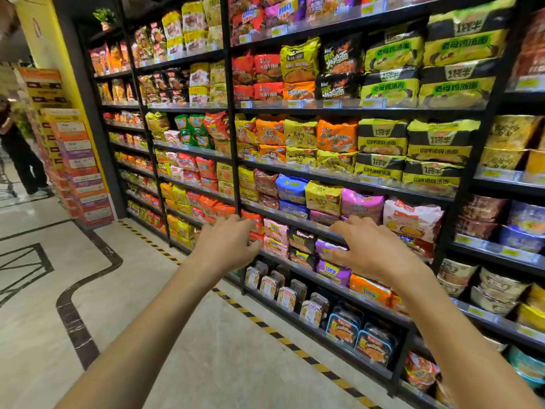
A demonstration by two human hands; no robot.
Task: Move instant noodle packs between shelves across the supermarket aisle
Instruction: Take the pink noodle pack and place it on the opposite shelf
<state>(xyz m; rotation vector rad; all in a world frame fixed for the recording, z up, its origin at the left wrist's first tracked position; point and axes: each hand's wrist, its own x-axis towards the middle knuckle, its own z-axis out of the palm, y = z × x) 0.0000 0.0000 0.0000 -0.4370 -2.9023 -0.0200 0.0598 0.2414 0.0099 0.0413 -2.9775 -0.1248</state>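
Observation:
Black shelves (295, 109) full of instant noodle packs fill the right side of the view. Both my arms stretch toward a low shelf. My left hand (227, 243) hovers with loosely spread fingers in front of orange packs (255, 221) and pink packs (275, 231). My right hand (371, 246) is spread with fingers extended in front of purple packs (331, 271), its fingertips near them. Neither hand holds anything. A white and red pack (413, 219) sits just right of my right hand.
Boxed noodle trays (283, 290) and bowls (498, 287) fill the lower shelves. A yellow-black striped line (265, 326) runs along the floor at the shelf base. Stacked cartons (76, 166) stand at the aisle end. A person in black (20, 154) stands far left.

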